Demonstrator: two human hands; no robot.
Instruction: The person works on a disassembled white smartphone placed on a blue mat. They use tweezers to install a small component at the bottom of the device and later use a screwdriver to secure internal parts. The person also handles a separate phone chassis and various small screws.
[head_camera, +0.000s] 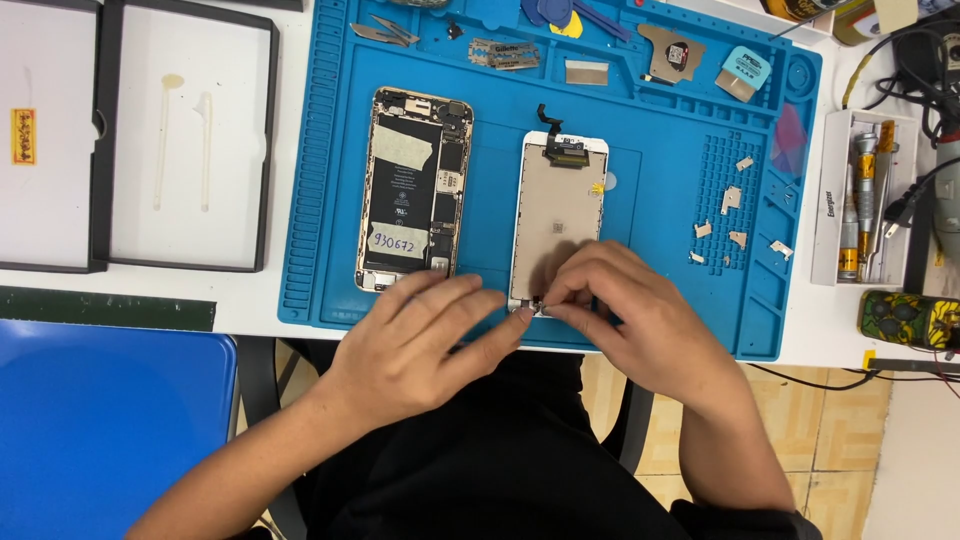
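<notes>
Counter: blue mat (660, 200), opened phone (412, 190) apart.
Hands: left hand (420, 335), right hand (625, 310) pinched on screen panel (555, 215) bottom edge.
Progress: screen off; small brackets (735, 215) out.

The screen panel (555, 215) lies face down at the centre of the frame, long side running up and down, its pale metal back plate turned towards me and a white border showing round it. A black flex cable with a dark connector block sticks out at its upper end. Its lower edge is under my fingertips, where a small dark part (536, 305) sits pinched between my left hand (420, 335) and my right hand (625, 310). Just left of the panel, apart from it, lies the opened phone body (413, 190), gold-rimmed, its black battery and boards exposed, parallel to the panel.
</notes>
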